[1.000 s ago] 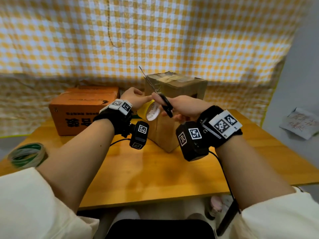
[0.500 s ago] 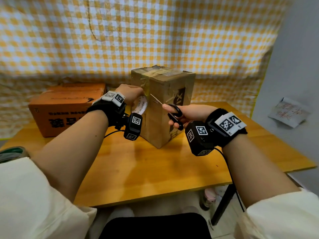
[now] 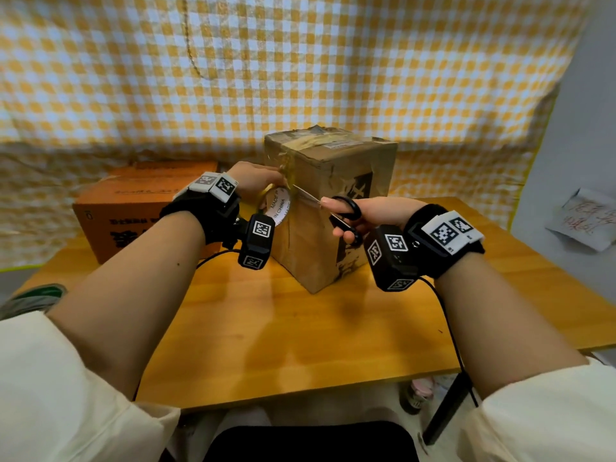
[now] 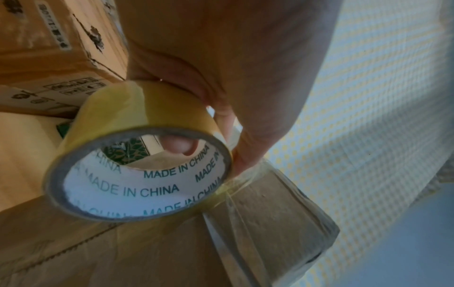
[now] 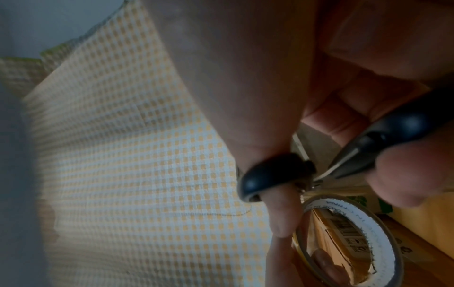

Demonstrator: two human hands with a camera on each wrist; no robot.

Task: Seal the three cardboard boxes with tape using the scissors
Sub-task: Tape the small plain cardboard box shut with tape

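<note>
Scissors (image 3: 336, 213) in the right hand (image 3: 373, 215), fingers through the black loops, point at the tall brown box (image 3: 333, 208) on the table (image 3: 300, 335). Left wrist view: the left hand (image 4: 233, 68) pinches the tape roll (image 4: 137, 155) against that box. Right wrist view, blurry: the blades seem slightly parted.

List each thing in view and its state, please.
tall box: upright, taped on top
tape roll: held, strip still joined to the box
scissors: held, blades at the tape strip
orange box: lying on the table
left hand: grips roll
right hand: grips scissors
</note>
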